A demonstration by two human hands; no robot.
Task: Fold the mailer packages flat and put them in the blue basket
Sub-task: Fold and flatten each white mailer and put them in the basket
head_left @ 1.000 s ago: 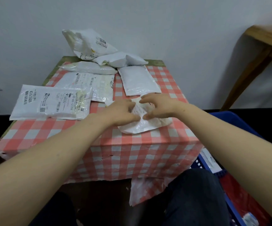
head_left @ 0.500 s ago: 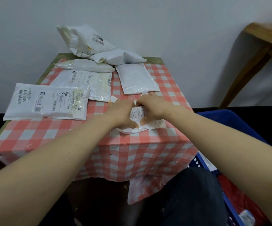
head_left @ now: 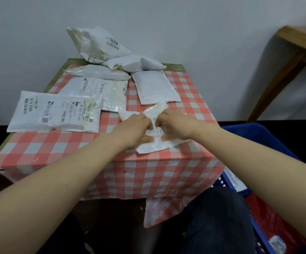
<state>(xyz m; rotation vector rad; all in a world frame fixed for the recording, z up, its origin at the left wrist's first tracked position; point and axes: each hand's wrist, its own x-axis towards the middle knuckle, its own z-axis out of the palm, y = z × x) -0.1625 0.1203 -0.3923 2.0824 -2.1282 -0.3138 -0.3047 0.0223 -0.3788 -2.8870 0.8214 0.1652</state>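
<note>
Risk: w/ left hand (head_left: 133, 130) & right hand (head_left: 174, 125) both pinching mailer (head_left: 157, 143), slick film may spring open if you let go.

Both bare forearms reach forward from the near corners and converge at the middle. The left hand (head_left: 133, 130) and right hand (head_left: 175, 125) sit knuckles up, side by side (nearly touching), fingers curled down and thumbs tucked toward each other, pinching the same mailer (head_left: 156, 142).

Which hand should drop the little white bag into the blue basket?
Probably the right hand: the blue basket sits on that side, below the table edge. Both hands grip the small mailer.
</note>
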